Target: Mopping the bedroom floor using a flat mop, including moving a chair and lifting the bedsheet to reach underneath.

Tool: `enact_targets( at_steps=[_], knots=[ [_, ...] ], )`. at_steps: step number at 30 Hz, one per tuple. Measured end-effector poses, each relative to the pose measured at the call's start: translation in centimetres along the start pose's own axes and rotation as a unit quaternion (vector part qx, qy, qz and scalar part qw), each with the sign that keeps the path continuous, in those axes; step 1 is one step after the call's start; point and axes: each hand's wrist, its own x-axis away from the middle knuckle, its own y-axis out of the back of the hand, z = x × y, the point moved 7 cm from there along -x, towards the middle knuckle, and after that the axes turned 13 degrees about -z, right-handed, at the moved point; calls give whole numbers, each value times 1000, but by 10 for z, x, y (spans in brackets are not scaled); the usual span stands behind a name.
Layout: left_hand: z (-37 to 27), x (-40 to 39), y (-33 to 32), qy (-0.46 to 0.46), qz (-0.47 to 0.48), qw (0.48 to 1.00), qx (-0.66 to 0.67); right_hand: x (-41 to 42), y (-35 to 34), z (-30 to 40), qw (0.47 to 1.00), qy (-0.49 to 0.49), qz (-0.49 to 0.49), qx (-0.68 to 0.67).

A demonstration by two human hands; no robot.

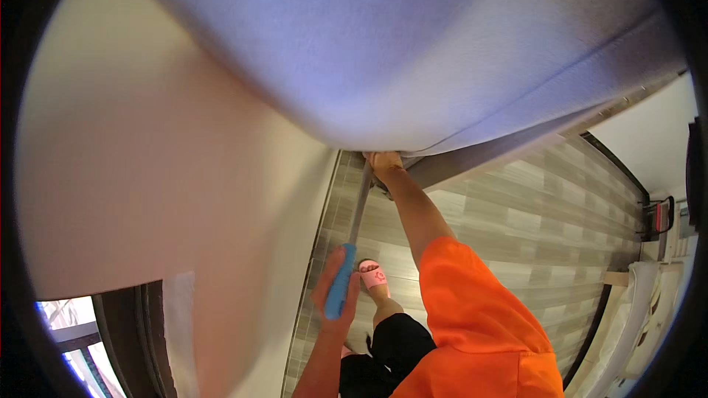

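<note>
My left hand (335, 287) wraps around the light blue handle (342, 282) of a long-handled tool, low in front of me. A thin grey metal rod (359, 204) runs up and away from that handle. My right hand (386, 161) is at the rod's far end, its fingers closed there, beside the lower edge of a large pale padded surface (354, 66), perhaps a mattress. That surface hides the tool's far end and part of my right fingers. A small dark, blurred thing (381, 189) shows just below my right wrist.
A pale wall (221, 221) rises close on the left, with a dark-framed window (127, 337) at lower left. Wood-look floor (498, 221) stretches right, below a bed-like base (475, 163). My foot in a pink slipper (374, 275) stands below. A black-and-red object (658, 215) is far right.
</note>
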Motion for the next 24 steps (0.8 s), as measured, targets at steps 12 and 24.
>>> enact_targets(
  at_steps=[12,24],
  knots=[
    [-219,27,85,-49,176,956,-228,139,117,84,991,65,-49,-105],
    [-340,232,112,-48,158,935,-313,333,228,101,966,100,129,-200]
  ],
)
